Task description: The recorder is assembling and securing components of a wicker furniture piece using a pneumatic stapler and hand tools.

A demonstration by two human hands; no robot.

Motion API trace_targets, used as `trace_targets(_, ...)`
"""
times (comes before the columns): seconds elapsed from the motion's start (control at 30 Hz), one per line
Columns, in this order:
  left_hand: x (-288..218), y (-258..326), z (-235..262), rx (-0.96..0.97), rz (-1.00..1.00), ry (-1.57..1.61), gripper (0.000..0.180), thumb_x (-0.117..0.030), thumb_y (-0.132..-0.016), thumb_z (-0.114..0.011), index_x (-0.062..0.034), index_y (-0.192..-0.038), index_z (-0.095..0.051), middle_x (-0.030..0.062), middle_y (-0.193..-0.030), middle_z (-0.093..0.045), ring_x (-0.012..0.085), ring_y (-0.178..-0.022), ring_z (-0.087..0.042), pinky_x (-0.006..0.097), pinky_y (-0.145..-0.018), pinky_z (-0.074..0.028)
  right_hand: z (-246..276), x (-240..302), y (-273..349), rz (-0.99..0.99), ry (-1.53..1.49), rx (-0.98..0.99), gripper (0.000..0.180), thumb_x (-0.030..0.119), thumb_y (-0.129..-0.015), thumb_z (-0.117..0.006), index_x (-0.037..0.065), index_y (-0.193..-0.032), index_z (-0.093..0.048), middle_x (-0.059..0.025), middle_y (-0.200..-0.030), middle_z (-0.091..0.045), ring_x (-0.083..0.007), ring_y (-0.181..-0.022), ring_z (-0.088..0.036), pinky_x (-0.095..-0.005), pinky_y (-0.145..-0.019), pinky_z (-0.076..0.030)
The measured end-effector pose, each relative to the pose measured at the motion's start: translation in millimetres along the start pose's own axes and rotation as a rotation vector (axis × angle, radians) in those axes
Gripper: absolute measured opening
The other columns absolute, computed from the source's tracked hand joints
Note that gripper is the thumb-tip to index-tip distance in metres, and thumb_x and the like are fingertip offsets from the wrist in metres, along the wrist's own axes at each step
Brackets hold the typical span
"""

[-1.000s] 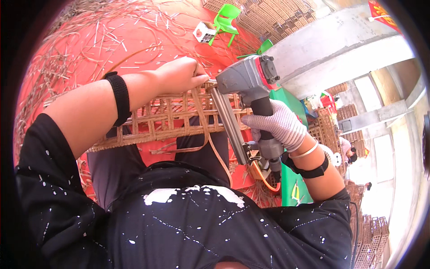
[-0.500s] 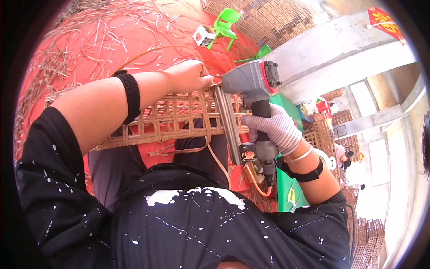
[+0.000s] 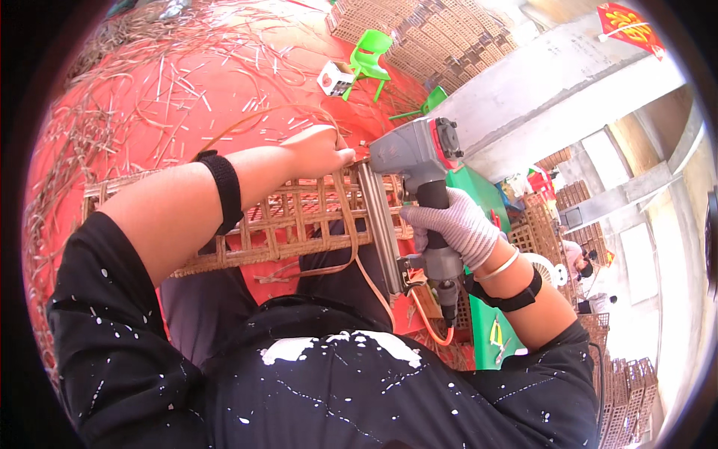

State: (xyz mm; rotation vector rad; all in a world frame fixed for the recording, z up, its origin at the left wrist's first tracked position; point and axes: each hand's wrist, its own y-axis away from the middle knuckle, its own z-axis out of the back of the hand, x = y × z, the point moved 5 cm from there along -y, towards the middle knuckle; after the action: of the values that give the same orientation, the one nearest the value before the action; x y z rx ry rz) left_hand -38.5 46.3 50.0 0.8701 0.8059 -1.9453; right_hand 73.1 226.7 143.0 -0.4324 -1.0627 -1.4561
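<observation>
A grey pneumatic stapler (image 3: 407, 153) is upright in my right hand (image 3: 458, 228), which wears a pale knitted glove and wraps round its black grip. The stapler's nose meets the far edge of an open-lattice wicker basket (image 3: 299, 243) lying across my lap. Beside that nose my bare left hand (image 3: 320, 152) is closed, thumb and fingers pinching a flat brown strip (image 3: 345, 206) at the basket's far edge. The strip loops down over the lattice, and a thin length trails toward my lap. An orange air hose (image 3: 431, 329) curves from the stapler's lower end.
Loose strips and offcuts litter the red floor covering (image 3: 232, 82). A green chair (image 3: 369, 56) and a white box (image 3: 334, 78) stand beyond. On my right is a green table (image 3: 486, 329) with small tools; behind it are stacked baskets (image 3: 621, 396) and people farther off.
The whole scene sits slightly lower in the picture, as the view has shifted. Both hands keep their hold, and the stapler stays at the basket's far edge.
</observation>
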Motion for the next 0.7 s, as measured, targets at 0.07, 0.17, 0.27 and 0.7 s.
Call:
trace_targets(0.07, -1, 2, 0, 0.012, -0.005, 0.002, 0.036, -0.032, -0.082, -0.054, 0.0004, -0.068, -0.062, 0.0167, -0.058, -0.054, 0.0275, -0.056, -0.057, 0.041, -0.061, -0.044, -2, 1, 3, -0.023, 0.001, -0.009, 0.019, 0.014, -0.078, -0.072, 0.003, -0.077, -0.057, -0.0034, -0.059, -0.057, -0.0131, -0.049, -0.057, -0.0277, -0.046, -0.048)
trace_targets(0.17, -1, 2, -3, -0.006, -0.020, 0.009, 0.036, -0.032, -0.082, -0.055, 0.0008, -0.068, -0.061, 0.0167, -0.058, -0.055, 0.0275, -0.057, -0.057, 0.041, -0.061, -0.044, 0, -3, 0, -0.053, -0.001, 0.007, 0.018, 0.013, -0.078, -0.072, 0.003, -0.077, -0.057, -0.0039, -0.060, -0.057, -0.0139, -0.048, -0.058, -0.0291, -0.046, -0.049)
trace_targets(0.27, -2, 4, -2, -0.065, -0.023, 0.024, 0.035, -0.032, -0.083, -0.055, 0.0006, -0.071, -0.063, 0.0167, -0.058, -0.055, 0.0274, -0.057, -0.057, 0.041, -0.061, -0.044, -1, -3, -5, -0.031, 0.004, 0.031, 0.017, 0.011, -0.077, -0.071, 0.003, -0.077, -0.057, -0.0049, -0.058, -0.056, -0.0153, -0.048, -0.057, -0.0299, -0.045, -0.049)
trace_targets(0.7, -30, 14, -2, -0.174, -0.111, -0.246, 0.040, -0.035, -0.091, -0.044, -0.0009, -0.081, -0.064, 0.0257, -0.082, -0.061, 0.0426, -0.082, -0.060, 0.051, -0.073, -0.046, 66, -113, 89, 0.212, -0.444, -0.279, 0.013, 0.011, -0.081, -0.061, 0.000, -0.087, -0.057, -0.0052, -0.059, -0.055, -0.0156, -0.052, -0.055, -0.0291, -0.052, -0.046)
